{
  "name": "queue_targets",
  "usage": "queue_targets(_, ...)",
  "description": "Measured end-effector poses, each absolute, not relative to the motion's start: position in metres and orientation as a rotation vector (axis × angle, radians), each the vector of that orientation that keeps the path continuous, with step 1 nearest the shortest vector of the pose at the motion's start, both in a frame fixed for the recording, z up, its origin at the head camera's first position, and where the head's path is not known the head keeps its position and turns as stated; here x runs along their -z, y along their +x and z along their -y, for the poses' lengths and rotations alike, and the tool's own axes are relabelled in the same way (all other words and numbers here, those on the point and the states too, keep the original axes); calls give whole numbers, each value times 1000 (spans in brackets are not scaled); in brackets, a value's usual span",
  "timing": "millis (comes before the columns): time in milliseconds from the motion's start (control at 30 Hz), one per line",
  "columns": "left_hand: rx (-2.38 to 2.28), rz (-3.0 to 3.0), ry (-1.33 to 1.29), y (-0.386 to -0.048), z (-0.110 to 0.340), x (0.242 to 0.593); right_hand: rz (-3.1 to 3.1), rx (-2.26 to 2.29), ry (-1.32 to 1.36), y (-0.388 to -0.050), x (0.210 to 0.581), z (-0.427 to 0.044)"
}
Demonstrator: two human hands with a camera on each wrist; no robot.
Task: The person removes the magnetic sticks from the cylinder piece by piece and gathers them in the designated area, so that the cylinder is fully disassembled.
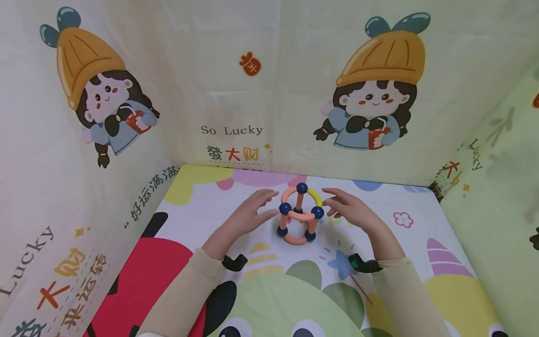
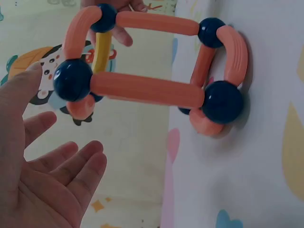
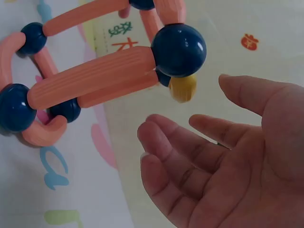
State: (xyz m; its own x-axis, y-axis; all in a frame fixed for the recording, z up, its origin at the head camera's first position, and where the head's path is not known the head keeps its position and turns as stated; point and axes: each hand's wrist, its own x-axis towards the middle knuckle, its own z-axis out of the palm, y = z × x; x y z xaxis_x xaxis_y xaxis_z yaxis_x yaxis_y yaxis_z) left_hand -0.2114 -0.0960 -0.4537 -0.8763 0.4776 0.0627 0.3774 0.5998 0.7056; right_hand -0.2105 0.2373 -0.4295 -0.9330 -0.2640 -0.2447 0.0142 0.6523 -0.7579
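Note:
A small frame of balls and rods stands upright on the patterned table. Dark blue balls sit at its corners, joined by straight and curved salmon rods. One curved rod at the top is yellow. To the left of the frame, my left hand is held with its fingers apart, not touching it. Opposite, my right hand hovers close to the yellow rod with loosely bent fingers. Both wrist views show a gap between the hand and the frame, and both palms hold nothing.
The tabletop carries printed cartoon shapes, among them a red patch and a green face. Pale cloth walls with printed figures rise at the back and both sides. A dark band is on the left wrist, another on the right.

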Motion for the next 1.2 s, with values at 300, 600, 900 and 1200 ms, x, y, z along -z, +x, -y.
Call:
queue_targets(300, -1267, -2547, 674, -215, 77, 464, -2347, 1260, -196, -231, 438, -233)
queue_targets(600, -1214, -2562, 688, -216, 71, 466, -2153, 1407, -115, -241, 447, -231)
queue_targets(900, -1113, -2619, 673, -216, 70, 464, -2054, 1524, -52, -243, 452, -229)
queue_targets(1200, -1107, -2628, 672, -219, 70, 465, -2051, 1542, -50, -241, 450, -229)
